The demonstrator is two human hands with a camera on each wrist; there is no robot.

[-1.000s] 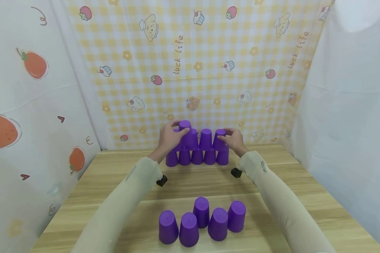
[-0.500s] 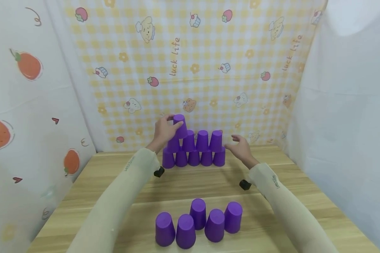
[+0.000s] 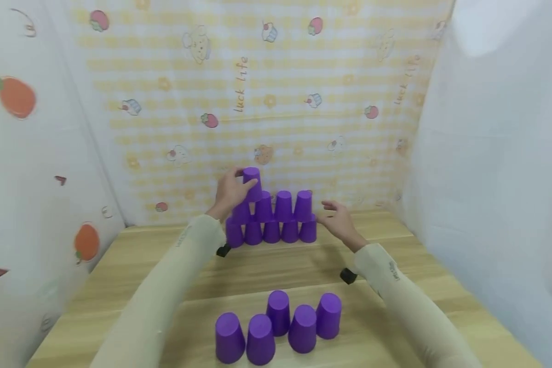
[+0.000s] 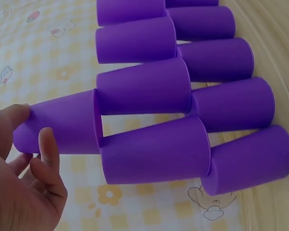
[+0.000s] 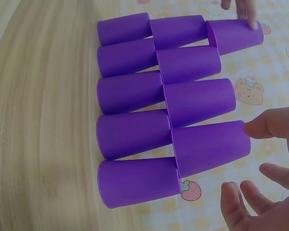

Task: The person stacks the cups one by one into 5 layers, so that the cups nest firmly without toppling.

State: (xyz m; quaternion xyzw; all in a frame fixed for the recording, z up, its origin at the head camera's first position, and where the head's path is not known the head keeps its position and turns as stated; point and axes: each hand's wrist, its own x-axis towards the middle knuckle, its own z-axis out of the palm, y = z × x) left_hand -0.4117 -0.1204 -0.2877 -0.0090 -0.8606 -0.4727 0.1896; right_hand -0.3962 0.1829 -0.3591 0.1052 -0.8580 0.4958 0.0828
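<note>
My left hand [image 3: 232, 193] grips an upside-down purple cup [image 3: 252, 184], thumb on the near side and fingers behind. The cup's rim sits right at the tops of the two leftmost cups of the stack's upper row. In the left wrist view the held cup [image 4: 70, 125] spans the gap between those two. The stack has a lower row [image 3: 271, 231] of several cups and an upper row [image 3: 283, 206] set over its gaps. Just right of the stack is my right hand [image 3: 338, 221], fingers parted and holding nothing. The right wrist view shows its fingertip close to the end cup [image 5: 212, 147].
Several more upside-down purple cups [image 3: 278, 313] stand loosely grouped at the front of the wooden table [image 3: 377, 332]. A checked yellow cloth [image 3: 280, 133] hangs close behind the stack. White sheets [image 3: 483, 168] close off both sides. A small black block [image 3: 348, 276] shows by the right cuff.
My left hand has brought the cup left and onto the upper row's left end. My right hand has let go of the right end cup and drawn back. The head view has swung right.
</note>
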